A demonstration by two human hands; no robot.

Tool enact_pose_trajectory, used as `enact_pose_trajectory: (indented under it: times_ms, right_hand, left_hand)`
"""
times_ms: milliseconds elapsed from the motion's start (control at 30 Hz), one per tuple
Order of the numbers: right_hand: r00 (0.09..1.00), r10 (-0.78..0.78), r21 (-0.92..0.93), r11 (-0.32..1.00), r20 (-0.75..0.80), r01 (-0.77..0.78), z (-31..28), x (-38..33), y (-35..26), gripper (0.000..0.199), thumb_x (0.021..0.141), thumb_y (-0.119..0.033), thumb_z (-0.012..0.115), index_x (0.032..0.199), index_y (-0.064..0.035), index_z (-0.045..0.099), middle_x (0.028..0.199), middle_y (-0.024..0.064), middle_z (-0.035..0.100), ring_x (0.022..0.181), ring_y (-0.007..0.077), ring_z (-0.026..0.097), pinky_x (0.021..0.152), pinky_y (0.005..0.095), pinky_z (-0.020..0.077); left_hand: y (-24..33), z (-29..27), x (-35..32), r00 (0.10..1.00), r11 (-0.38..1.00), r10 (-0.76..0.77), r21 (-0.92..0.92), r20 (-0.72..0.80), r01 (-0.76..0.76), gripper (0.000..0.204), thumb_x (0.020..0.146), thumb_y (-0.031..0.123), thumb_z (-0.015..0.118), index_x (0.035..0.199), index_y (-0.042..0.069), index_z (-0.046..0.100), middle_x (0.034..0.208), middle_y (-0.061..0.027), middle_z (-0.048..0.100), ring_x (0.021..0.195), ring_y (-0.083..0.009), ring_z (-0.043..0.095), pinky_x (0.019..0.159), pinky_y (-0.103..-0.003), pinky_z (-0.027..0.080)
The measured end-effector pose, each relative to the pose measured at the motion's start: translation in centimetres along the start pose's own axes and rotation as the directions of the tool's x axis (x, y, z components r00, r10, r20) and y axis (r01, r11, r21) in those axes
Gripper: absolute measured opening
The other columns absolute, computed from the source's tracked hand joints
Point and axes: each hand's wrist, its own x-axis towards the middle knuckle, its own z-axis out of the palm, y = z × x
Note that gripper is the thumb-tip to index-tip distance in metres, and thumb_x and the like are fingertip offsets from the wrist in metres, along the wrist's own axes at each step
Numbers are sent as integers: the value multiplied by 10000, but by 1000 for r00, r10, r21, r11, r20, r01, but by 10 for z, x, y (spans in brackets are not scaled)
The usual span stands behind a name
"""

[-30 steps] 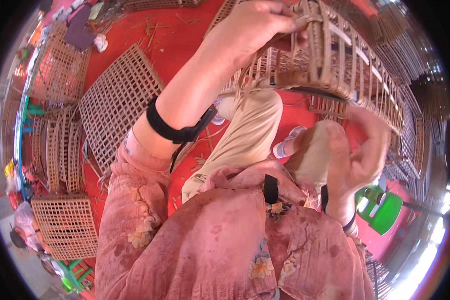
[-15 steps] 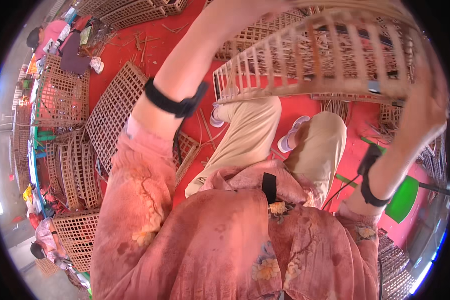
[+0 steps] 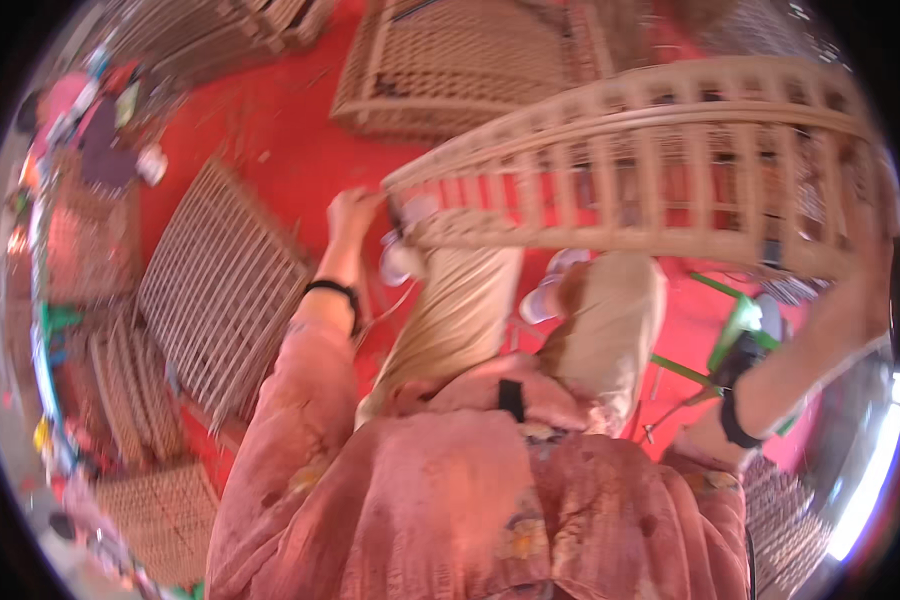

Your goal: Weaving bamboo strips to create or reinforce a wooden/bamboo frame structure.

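Observation:
A light-brown slatted panel of cane or bamboo strips (image 3: 630,240), with a bowed upper edge, spans the space above my knees. My right hand (image 3: 865,215) is wrapped round its right end; motion blur softens the fingers. At the panel's narrow left end is my left hand (image 3: 353,213), curled into a closed shape beside the corner. Whether it touches the corner, or has anything small inside it, does not show.
A large woven lattice panel (image 3: 225,290) leans at the left. Another lattice piece (image 3: 470,70) lies ahead on the red floor (image 3: 270,150). A green-framed stool (image 3: 735,330) stands at right. Other people (image 3: 105,150) are at far left among stacked panels.
My left hand has come down and left from the panel's top edge to its left end. The panel has swung lower and nearer level, with my right hand still at its right end.

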Motion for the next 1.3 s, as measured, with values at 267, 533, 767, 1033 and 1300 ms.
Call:
enact_pose_trajectory:
  times_ms: [267,533,767,1033,1300]
  right_hand:
    - [988,-157,89,984,-5,157,12,-26,-30,292,899,-52,622,1177,6,691,1217,149,687,1150,286,642,983,387,498]
    - [910,-286,266,941,299,209,46,-116,-150,428,812,-196,689,1208,-40,647,1425,175,494,1240,310,524,1009,466,407]
    - [724,-508,537,813,467,224,98,-213,-234,570,793,-212,672,1311,-17,538,1462,198,404,1321,357,389,1012,473,384]
    - [547,-742,689,628,389,362,91,-285,-251,476,833,-113,570,1288,26,545,1418,183,443,1259,362,446,1030,473,385]
    - [524,-782,751,560,339,350,78,-294,-243,382,864,-118,567,1211,39,603,1365,185,473,1220,348,466,1022,465,391]
  left_hand:
    - [-20,22,53,982,980,-176,85,-75,182,289,868,321,678,1022,87,750,957,-193,715,920,-337,693,835,-416,538]
    - [59,-90,-23,987,625,-126,-780,-98,2,513,988,446,581,1321,57,572,1245,-77,619,1182,-221,571,952,-391,459]
    - [104,-174,-151,977,481,40,-853,-209,-202,458,1068,386,449,1279,-1,571,1178,-98,629,1087,-189,601,968,-355,469]
    - [105,-196,-194,772,884,280,-160,-571,-440,259,1024,154,518,1058,-37,690,1011,-93,680,933,-164,643,835,-310,513]
    - [85,-214,-217,836,884,139,-314,-531,-346,116,928,114,680,967,8,706,944,-63,660,891,-156,617,808,-299,491]
